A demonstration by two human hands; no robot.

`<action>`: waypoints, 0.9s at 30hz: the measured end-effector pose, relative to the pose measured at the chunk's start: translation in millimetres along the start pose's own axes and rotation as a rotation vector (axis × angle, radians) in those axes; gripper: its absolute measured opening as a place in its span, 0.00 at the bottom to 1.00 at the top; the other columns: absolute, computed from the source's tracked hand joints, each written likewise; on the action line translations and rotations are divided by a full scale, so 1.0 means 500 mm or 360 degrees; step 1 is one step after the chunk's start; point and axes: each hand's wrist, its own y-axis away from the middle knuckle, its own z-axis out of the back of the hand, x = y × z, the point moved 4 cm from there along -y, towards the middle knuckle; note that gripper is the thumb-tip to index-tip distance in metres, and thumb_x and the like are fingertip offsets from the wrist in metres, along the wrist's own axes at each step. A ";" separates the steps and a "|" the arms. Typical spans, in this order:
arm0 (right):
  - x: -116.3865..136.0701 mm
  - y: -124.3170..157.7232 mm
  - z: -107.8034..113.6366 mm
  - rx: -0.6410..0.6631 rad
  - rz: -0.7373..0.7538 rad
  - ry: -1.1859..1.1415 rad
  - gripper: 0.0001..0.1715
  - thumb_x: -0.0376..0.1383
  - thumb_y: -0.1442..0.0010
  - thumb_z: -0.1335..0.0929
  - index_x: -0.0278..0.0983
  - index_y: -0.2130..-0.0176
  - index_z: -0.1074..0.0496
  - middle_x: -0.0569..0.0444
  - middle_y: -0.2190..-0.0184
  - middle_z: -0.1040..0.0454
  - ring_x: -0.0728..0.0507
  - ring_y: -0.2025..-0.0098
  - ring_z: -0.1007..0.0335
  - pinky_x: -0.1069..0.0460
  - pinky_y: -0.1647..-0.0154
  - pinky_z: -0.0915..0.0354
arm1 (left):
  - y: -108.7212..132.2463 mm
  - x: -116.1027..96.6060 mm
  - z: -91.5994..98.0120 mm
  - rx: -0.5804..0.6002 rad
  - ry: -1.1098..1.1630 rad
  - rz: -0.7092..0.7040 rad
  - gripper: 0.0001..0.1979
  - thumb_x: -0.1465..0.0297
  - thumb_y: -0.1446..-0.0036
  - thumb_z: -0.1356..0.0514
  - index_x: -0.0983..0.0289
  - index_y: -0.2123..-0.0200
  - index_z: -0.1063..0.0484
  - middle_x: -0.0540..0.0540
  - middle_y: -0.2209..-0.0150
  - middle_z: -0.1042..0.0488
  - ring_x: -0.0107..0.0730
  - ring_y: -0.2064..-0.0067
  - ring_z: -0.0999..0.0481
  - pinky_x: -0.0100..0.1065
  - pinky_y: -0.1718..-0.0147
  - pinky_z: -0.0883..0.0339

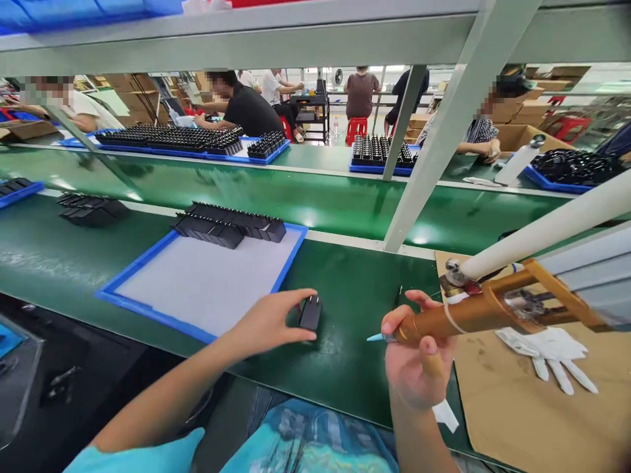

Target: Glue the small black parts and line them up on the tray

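Observation:
My left hand (269, 323) pinches a small black plug adapter (310, 313) that rests on the green bench (355, 309), thumb and fingers closed round its sides. My right hand (418, 358) is wrapped round the barrel of a gold-coloured dispensing gun (473, 314) with a white tube (547, 230) on top. The gun's pale blue nozzle tip (374, 337) points left, a short way right of the adapter and apart from it.
A blue-rimmed white tray (197, 282) with rows of black adapters (229, 225) lies left of my hands. A brown cardboard sheet (532, 407) with a white glove (549, 351) lies at right. A grey frame post (434, 151) slants ahead. Other people work beyond the conveyor (315, 197).

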 end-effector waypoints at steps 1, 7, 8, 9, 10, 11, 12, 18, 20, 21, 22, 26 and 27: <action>0.001 0.000 -0.001 0.0004 0.0007 0.0005 0.18 0.42 0.44 0.33 0.46 0.52 0.31 0.52 0.54 0.33 0.50 0.76 0.33 0.51 0.77 0.38 | 0.031 0.007 -0.022 0.0025 0.0072 0.0015 0.34 0.60 0.53 0.30 0.54 0.41 0.33 0.54 0.48 0.25 0.44 0.53 0.23 0.37 0.54 0.30; 0.000 -0.007 0.000 -0.0025 0.0055 0.0026 0.16 0.41 0.44 0.33 0.46 0.54 0.31 0.53 0.54 0.32 0.50 0.76 0.33 0.52 0.77 0.40 | 0.081 0.032 -0.118 -0.0028 0.0523 -0.0020 0.33 0.70 0.42 0.40 0.52 0.34 0.44 0.55 0.39 0.34 0.39 0.41 0.32 0.41 0.41 0.39; -0.001 -0.008 0.000 -0.0027 0.0065 0.0020 0.16 0.40 0.44 0.33 0.46 0.54 0.31 0.53 0.54 0.32 0.50 0.76 0.33 0.52 0.77 0.40 | 0.080 0.034 -0.126 -0.0069 0.0593 0.0003 0.32 0.68 0.41 0.40 0.52 0.35 0.43 0.54 0.38 0.34 0.39 0.40 0.33 0.41 0.40 0.40; -0.002 -0.009 0.000 -0.0026 0.0075 0.0009 0.17 0.40 0.44 0.33 0.46 0.53 0.30 0.53 0.54 0.32 0.50 0.75 0.32 0.52 0.77 0.41 | 0.079 0.037 -0.133 -0.0114 0.0659 0.0034 0.30 0.66 0.41 0.39 0.53 0.36 0.40 0.54 0.39 0.33 0.39 0.40 0.32 0.41 0.40 0.40; -0.002 -0.010 -0.001 -0.0023 0.0081 -0.0003 0.17 0.39 0.44 0.33 0.45 0.53 0.30 0.53 0.54 0.31 0.50 0.75 0.32 0.53 0.78 0.42 | 0.078 0.040 -0.138 -0.0155 0.0721 0.0070 0.28 0.64 0.41 0.38 0.53 0.38 0.37 0.54 0.40 0.31 0.40 0.41 0.31 0.42 0.41 0.39; -0.003 -0.011 -0.002 -0.0021 0.0086 -0.0015 0.17 0.39 0.43 0.33 0.45 0.52 0.30 0.52 0.54 0.31 0.50 0.75 0.32 0.53 0.78 0.43 | 0.078 0.045 -0.142 -0.0187 0.0779 0.0102 0.26 0.63 0.41 0.38 0.54 0.40 0.34 0.55 0.42 0.29 0.40 0.42 0.30 0.42 0.41 0.38; -0.004 -0.011 -0.003 -0.0016 0.0087 -0.0026 0.18 0.39 0.43 0.34 0.45 0.52 0.30 0.52 0.54 0.31 0.50 0.75 0.31 0.54 0.79 0.44 | 0.077 0.049 -0.145 -0.0210 0.0834 0.0127 0.24 0.62 0.42 0.37 0.55 0.42 0.32 0.55 0.44 0.27 0.41 0.43 0.29 0.42 0.42 0.36; -0.006 -0.010 -0.019 0.0007 0.0096 -0.0023 0.16 0.39 0.43 0.33 0.44 0.53 0.30 0.52 0.54 0.30 0.50 0.75 0.32 0.54 0.79 0.45 | 0.075 0.046 -0.133 -0.0281 0.0858 0.0028 0.15 0.63 0.41 0.38 0.57 0.50 0.25 0.55 0.50 0.24 0.41 0.48 0.26 0.41 0.48 0.32; -0.008 -0.009 -0.025 0.0017 0.0091 -0.0019 0.16 0.39 0.43 0.33 0.43 0.53 0.30 0.52 0.55 0.30 0.50 0.75 0.33 0.54 0.80 0.46 | 0.073 0.039 -0.126 -0.0305 0.0836 -0.0052 0.15 0.63 0.40 0.38 0.57 0.51 0.25 0.56 0.50 0.24 0.41 0.49 0.26 0.41 0.47 0.33; -0.009 -0.008 -0.027 0.0022 0.0089 -0.0019 0.16 0.39 0.43 0.33 0.43 0.53 0.30 0.52 0.55 0.30 0.50 0.76 0.33 0.54 0.80 0.46 | 0.071 0.038 -0.125 -0.0309 0.0835 -0.0064 0.15 0.64 0.40 0.39 0.57 0.50 0.25 0.56 0.50 0.24 0.40 0.49 0.26 0.41 0.47 0.33; -0.009 -0.008 -0.030 0.0025 0.0091 -0.0020 0.16 0.39 0.43 0.33 0.43 0.53 0.30 0.52 0.55 0.30 0.50 0.76 0.33 0.54 0.80 0.46 | 0.067 0.040 -0.125 -0.0314 0.0854 -0.0057 0.15 0.63 0.40 0.39 0.57 0.50 0.26 0.56 0.51 0.24 0.40 0.49 0.26 0.41 0.48 0.32; -0.011 -0.005 -0.041 0.0032 0.0076 -0.0006 0.16 0.40 0.43 0.33 0.43 0.54 0.30 0.52 0.55 0.30 0.51 0.76 0.34 0.53 0.79 0.43 | 0.056 0.065 -0.140 -0.0377 0.1133 0.0055 0.21 0.61 0.40 0.38 0.61 0.45 0.29 0.59 0.49 0.24 0.42 0.48 0.25 0.39 0.52 0.29; -0.011 -0.005 -0.045 0.0034 0.0066 -0.0003 0.16 0.41 0.43 0.33 0.44 0.54 0.30 0.52 0.56 0.30 0.51 0.76 0.34 0.53 0.78 0.42 | 0.058 0.070 -0.144 -0.0404 0.1155 0.0075 0.20 0.61 0.40 0.39 0.61 0.46 0.29 0.59 0.48 0.25 0.43 0.48 0.25 0.39 0.54 0.27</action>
